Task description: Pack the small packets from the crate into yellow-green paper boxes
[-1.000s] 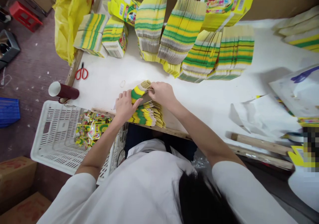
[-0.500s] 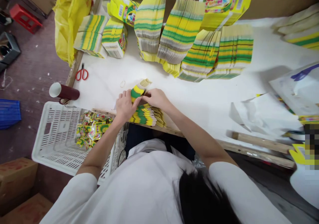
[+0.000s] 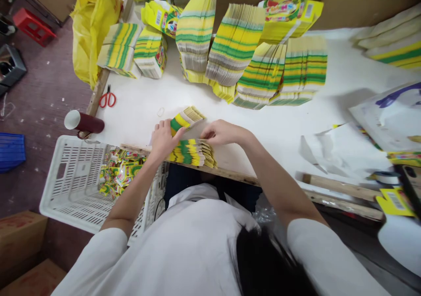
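Observation:
My left hand (image 3: 163, 138) is closed around one end of a small stack of flat folded cartons (image 3: 187, 118), striped yellow and green, its thumb pressed along the near side. Closer to me, a second batch of the same flat cartons (image 3: 189, 152) lies fanned out at the table's front edge. Over the right part of that batch is my right hand (image 3: 226, 131), with thumb and fingers pinched together at its upper edge. What those fingertips hold, if anything, is hidden.
Tall bundles of cartons (image 3: 235, 44) stand along the back. Red-handled scissors (image 3: 107, 98) and a dark red mug (image 3: 87, 123) are at the left edge. A white crate (image 3: 72, 204) with loose cartons stands below left. White sheets (image 3: 345, 153) and tape (image 3: 388, 177) lie at right.
My right hand has moved right, away from the stack in my left hand, to the fanned cartons. The held stack's far end now shows more fully. The view has shifted slightly.

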Available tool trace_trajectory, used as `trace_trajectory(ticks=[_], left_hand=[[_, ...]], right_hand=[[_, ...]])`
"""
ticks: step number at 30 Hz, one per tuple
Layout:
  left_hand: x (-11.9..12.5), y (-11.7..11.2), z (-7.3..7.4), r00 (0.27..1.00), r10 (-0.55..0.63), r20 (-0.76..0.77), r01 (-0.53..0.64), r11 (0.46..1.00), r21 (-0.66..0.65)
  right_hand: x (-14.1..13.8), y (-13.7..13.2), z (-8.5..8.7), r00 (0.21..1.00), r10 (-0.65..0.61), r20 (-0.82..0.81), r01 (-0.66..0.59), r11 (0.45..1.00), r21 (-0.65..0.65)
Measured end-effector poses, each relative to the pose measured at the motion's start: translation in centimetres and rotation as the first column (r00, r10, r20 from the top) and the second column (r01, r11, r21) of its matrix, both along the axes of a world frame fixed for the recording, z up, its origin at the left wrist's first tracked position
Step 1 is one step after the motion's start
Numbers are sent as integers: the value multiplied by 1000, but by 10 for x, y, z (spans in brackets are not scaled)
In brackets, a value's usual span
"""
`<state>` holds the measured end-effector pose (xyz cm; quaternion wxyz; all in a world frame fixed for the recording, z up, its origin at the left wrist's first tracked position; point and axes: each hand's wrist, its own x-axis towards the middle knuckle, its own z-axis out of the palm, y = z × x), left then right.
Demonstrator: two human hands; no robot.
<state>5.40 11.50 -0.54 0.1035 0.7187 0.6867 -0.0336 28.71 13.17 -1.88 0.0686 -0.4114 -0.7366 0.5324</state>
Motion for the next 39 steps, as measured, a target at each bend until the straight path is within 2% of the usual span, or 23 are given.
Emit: trace_trajectory(ticks=[2,3,4,6,8,9,13,17,23,27,32,35,39], left_hand=[[1,0,-1,1000,-7,-30,7,1000,9],[1,-1,-2,999,-13,-44,14,1000,16],[1,-1,-2,998,-18,-56,19,1000,24],[2,-2,-2,997,-24,-69,26,999,32],[2,-2,-2,997,-27,-71,29,999,34],[2,-3,-1,997,-27,-70,30,999,31],[4,-3,1,997,-23,-67,24,1000,17],[4,-3,0,997,-8,-77,9,1000,21],[5,-3,0,997,-9,-78,10,1000,19],[3,-4,-1,994,-45,-101,47,999,22],[0,-5,-2,993,-79,-91,82,996,25],[-1,-5,-3,993,-83,-87,85,996,21],[-1,-2,-3,994,-75,-81,76,997,11]], right_hand=[[5,-4,3,993,97,-63,-102,992,-74],[5,-6,3,993,95,-75,-100,993,-62],[5,-6,3,997,45,-70,-47,999,-19],[1,-6,-1,986,-151,-66,158,979,127],[-6,-5,-7,941,-329,-82,339,894,293],[-9,-4,-10,926,-369,-75,370,855,363],[-18,-6,-21,920,-384,76,279,779,561],[-19,-12,-26,920,-378,109,224,732,643],[-27,2,-21,934,-331,134,185,768,613],[-39,13,-17,897,-395,196,218,784,581],[-51,20,-15,873,-451,184,302,797,523],[-61,19,-18,860,-489,150,385,812,438],[-75,14,-26,871,-488,61,459,851,257]])
